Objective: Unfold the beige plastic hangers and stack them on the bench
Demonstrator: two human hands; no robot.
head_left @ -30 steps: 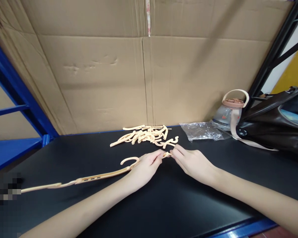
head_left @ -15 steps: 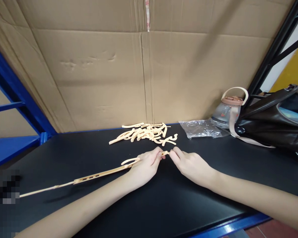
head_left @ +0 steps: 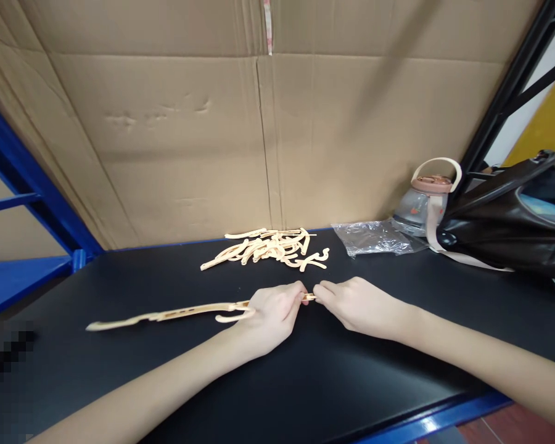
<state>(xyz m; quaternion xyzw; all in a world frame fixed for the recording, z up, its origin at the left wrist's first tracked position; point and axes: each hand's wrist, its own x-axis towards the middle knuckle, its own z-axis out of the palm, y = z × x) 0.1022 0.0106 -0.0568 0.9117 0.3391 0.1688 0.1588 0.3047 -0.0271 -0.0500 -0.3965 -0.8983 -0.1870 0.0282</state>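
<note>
A long, jointed beige plastic strip with slots and a curved hook, looking like a folding clothes hanger (head_left: 192, 311), passes through my closed left hand (head_left: 274, 317). Its slotted arm sticks out to the left above the black tabletop, and the hook curves just below it beside my wrist. A short bit of the strip shows between my two hands. My right hand (head_left: 358, 308) pinches that right-hand end with thumb and forefinger. Both sets of fingers hide how the pieces meet there. Behind my hands lies a pile of similar beige plastic pieces (head_left: 268, 250), some curved.
A clear plastic bag (head_left: 370, 239) lies right of the pile. Beyond it stand a water bottle (head_left: 419, 206) with a strap and a black bag (head_left: 504, 216). A cardboard wall (head_left: 180, 148) closes the back; a blue metal frame (head_left: 37, 179) rises at left.
The hanger's left part has swung up to near level and its far end now reaches less far left. The hook has turned from above the arm to below it. Both hands keep their grip.
</note>
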